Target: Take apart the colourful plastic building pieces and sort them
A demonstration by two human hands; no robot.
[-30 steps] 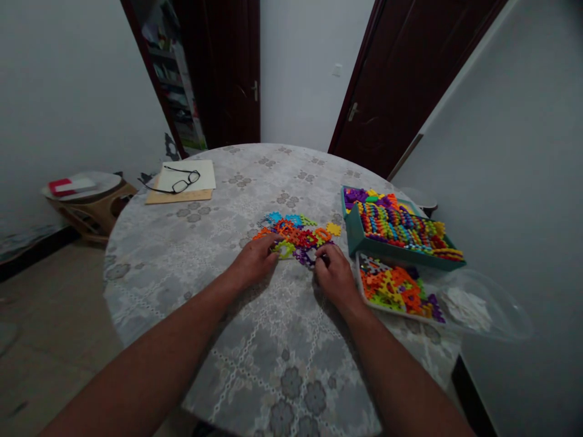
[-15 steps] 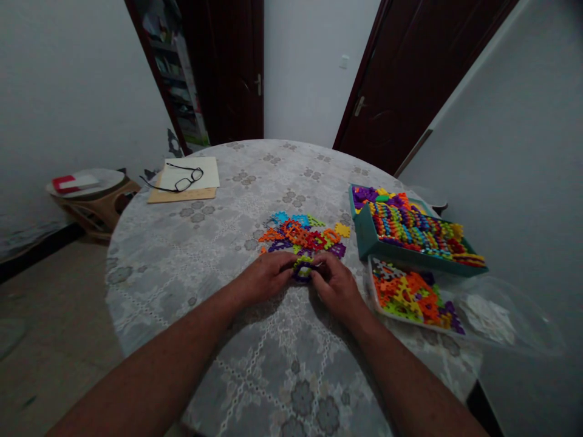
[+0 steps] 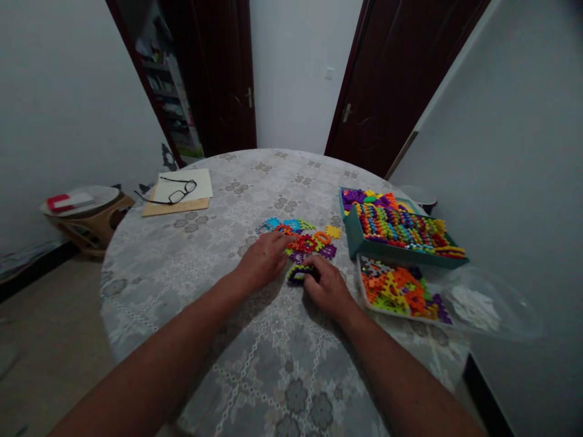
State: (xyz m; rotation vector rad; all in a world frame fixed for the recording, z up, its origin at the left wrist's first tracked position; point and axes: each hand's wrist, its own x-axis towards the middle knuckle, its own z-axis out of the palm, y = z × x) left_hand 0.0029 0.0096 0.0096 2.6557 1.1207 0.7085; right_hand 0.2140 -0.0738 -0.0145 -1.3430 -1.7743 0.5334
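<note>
My right hand [image 3: 328,287] pinches a small assembly of interlocking plastic pieces [image 3: 296,277], dark purple with yellow-green, just above the tablecloth. My left hand [image 3: 264,260] is off the assembly, its fingers stretched out over the near left part of a pile of loose interlocking pieces [image 3: 306,244]. Orange, red, blue, purple and green ones lie in that pile, and a yellow piece [image 3: 333,232] sits at its right edge. Whether the left fingertips touch a piece I cannot tell; the hand covers part of the pile.
On the right stand a teal box [image 3: 359,244] packed with colourful pieces and a clear plastic tub [image 3: 363,294] of flat pieces. Its transparent lid [image 3: 514,315] holds something white. Eyeglasses [image 3: 177,195] rest on papers [image 3: 203,182] at the left. A patterned cloth [image 3: 255,376] covers the round table.
My left hand has let go of the assembly and moved up and left to the pile. The right hand keeps hold of the assembly. The camera view has shifted slightly.
</note>
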